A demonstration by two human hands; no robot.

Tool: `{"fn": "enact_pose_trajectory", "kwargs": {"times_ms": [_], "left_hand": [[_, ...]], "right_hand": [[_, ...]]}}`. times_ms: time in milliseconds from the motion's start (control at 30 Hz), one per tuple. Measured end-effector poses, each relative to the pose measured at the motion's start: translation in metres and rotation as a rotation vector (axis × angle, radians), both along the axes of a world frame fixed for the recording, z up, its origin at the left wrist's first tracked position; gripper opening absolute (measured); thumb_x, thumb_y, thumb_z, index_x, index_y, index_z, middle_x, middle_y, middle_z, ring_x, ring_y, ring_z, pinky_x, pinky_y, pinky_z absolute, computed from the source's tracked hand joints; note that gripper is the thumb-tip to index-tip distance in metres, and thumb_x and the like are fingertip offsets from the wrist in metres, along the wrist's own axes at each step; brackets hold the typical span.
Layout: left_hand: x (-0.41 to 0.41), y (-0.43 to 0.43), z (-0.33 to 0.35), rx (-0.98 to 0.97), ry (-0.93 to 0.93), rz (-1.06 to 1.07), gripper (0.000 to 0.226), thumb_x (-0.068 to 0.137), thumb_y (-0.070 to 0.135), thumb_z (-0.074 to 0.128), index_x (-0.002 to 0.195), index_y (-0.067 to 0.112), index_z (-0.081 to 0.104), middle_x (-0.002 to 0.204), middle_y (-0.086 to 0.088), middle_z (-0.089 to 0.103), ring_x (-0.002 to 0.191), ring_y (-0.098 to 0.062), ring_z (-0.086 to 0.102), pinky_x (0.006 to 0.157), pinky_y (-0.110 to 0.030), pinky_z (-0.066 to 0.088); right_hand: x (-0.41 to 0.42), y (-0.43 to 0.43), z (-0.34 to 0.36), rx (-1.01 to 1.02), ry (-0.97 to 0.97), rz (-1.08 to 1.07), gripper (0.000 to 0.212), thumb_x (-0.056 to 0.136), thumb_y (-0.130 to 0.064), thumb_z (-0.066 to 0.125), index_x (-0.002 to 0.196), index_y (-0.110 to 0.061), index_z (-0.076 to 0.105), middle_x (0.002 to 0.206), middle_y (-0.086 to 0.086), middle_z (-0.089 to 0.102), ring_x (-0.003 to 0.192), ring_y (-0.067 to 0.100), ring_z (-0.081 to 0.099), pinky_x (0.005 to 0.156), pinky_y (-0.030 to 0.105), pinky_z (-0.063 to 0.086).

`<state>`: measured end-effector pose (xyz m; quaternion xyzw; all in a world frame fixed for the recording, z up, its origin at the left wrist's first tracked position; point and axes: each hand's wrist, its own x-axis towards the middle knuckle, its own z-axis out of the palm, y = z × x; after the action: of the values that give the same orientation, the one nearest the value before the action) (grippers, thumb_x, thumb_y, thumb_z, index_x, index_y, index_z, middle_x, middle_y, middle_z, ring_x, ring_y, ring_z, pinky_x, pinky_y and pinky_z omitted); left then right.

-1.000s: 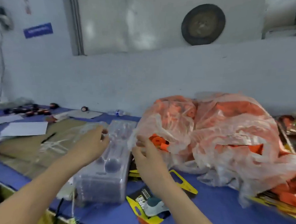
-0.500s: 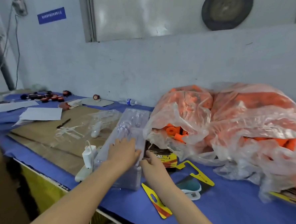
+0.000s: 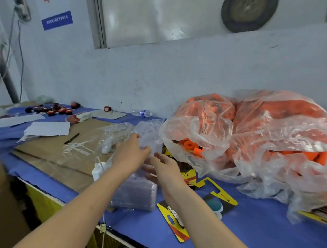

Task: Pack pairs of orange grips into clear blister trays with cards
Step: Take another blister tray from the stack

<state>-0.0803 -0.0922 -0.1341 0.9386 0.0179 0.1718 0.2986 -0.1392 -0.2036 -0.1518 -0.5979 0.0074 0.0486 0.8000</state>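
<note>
Left hand (image 3: 132,152) pinches the top tray (image 3: 148,140) by its far edge, tilting it up off the stack (image 3: 135,195). Right hand (image 3: 165,166) is loose, fingers straight behind the tray, gripping nothing. Best bet: peel from one corner and steady the stack so just one tray comes away. Grips (image 3: 190,145) are in the bag (image 3: 206,126) right of the stack, cards (image 3: 179,226) right and nearer. Clear on clear, so can't tell whether one tray or several are lifting. Bag is cut off at the frame edge.
</note>
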Motion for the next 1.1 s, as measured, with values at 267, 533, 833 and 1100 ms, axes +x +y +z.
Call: {"fn": "enact_pose_trajectory", "kwargs": {"times_ms": [267, 533, 833, 1100], "left_hand": [[-0.033, 0.016, 0.026, -0.294, -0.365, -0.098, 0.049, 0.097, 0.047, 0.050, 0.141, 0.029, 0.040, 0.132, 0.000, 0.058, 0.115, -0.017, 0.057, 0.094, -0.039, 0.048], [-0.085, -0.016, 0.044, -0.037, -0.814, -0.460, 0.037, 0.102, 0.035, 0.043, 0.138, 0.027, 0.038, 0.133, -0.003, 0.057, 0.115, -0.022, 0.060, 0.090, -0.041, 0.052], [-0.129, -0.103, 0.090, -1.042, -0.728, -0.623, 0.020, 0.107, 0.026, 0.037, 0.105, 0.022, 0.056, 0.081, 0.002, 0.072, 0.064, -0.023, 0.072, 0.055, -0.026, 0.053], [-0.130, -0.169, -0.030, -1.011, 0.425, -0.633, 0.022, 0.105, 0.021, 0.045, 0.102, 0.007, 0.062, 0.071, -0.004, 0.073, 0.053, -0.020, 0.066, 0.047, -0.026, 0.047]], "right_hand": [[-0.017, 0.006, 0.044, 0.290, -0.041, 0.093, 0.057, 0.092, -0.001, 0.063, 0.143, -0.009, 0.038, 0.111, 0.018, 0.069, 0.083, 0.021, 0.070, 0.081, 0.034, 0.059], [-0.077, -0.037, 0.129, -0.028, -0.481, -0.115, 0.034, 0.091, -0.010, 0.061, 0.125, -0.006, 0.057, 0.072, -0.004, 0.065, 0.076, 0.013, 0.065, 0.081, 0.029, 0.055], [-0.181, -0.158, 0.162, -1.028, -1.150, -0.740, 0.042, 0.101, -0.026, 0.049, 0.143, -0.022, 0.046, 0.120, -0.006, 0.057, 0.110, 0.004, 0.054, 0.094, 0.019, 0.043], [-0.218, -0.276, 0.082, -1.708, -0.841, -0.905, 0.034, 0.097, -0.023, 0.049, 0.129, -0.019, 0.061, 0.120, 0.006, 0.061, 0.107, 0.033, 0.057, 0.092, 0.048, 0.044]]}}
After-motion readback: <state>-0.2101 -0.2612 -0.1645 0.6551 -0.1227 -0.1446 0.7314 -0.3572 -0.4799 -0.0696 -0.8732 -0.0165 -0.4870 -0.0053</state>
